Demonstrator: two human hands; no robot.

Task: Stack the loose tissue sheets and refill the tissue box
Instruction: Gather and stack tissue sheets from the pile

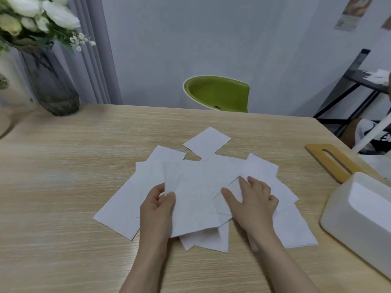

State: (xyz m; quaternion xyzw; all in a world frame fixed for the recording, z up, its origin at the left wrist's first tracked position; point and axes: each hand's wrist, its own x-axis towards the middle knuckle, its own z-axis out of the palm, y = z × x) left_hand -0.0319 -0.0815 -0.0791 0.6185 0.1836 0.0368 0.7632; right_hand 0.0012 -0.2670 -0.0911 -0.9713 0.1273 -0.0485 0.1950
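Gathering step: left hand (157, 205) pinches top tissue sheet (190, 199); right hand (252, 199) presses flat, fingers straight. Next: square the stack.

Pale wall (190, 39), green chair (218, 94) behind wooden table (63, 187)

no readable text, round emblem on white container (3, 81) illegible

Bare table (63, 187) left; box (359, 212) (w/ lid (330, 163)) blocks right.
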